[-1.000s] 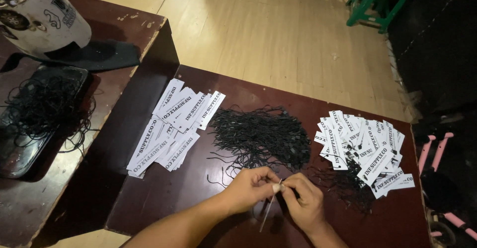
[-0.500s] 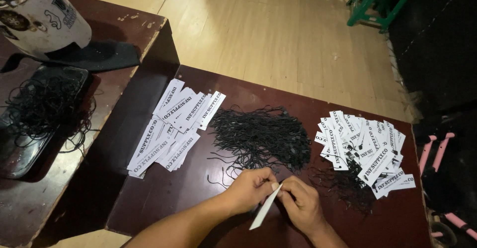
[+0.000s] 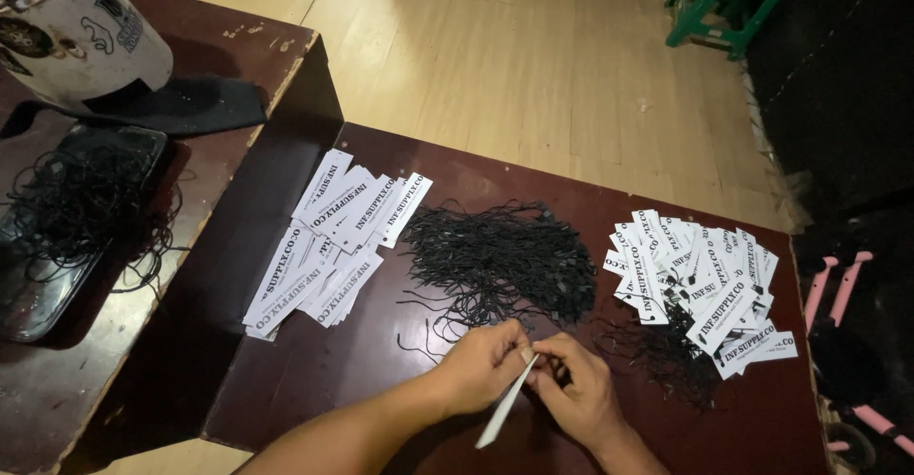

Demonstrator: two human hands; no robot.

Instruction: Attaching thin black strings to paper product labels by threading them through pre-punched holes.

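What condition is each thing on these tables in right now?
Left hand: pinching the white tag's top.
Right hand: fingers closed at the same spot.
White tag: held, tilted, lower end free.
Black strings: loose tangled heap.
Left tag pile: fanned flat, no strings visible.
Right tag pile: spread, strings attached.

A narrow white paper tag [image 3: 503, 405], long and rectangular, is held nearly edge-on, slanting from its upper end down to the lower left above the dark brown wooden desk [image 3: 314, 380]. Its upper end is pinched where both hands meet, just below the heap of thin black strings [image 3: 500, 261].
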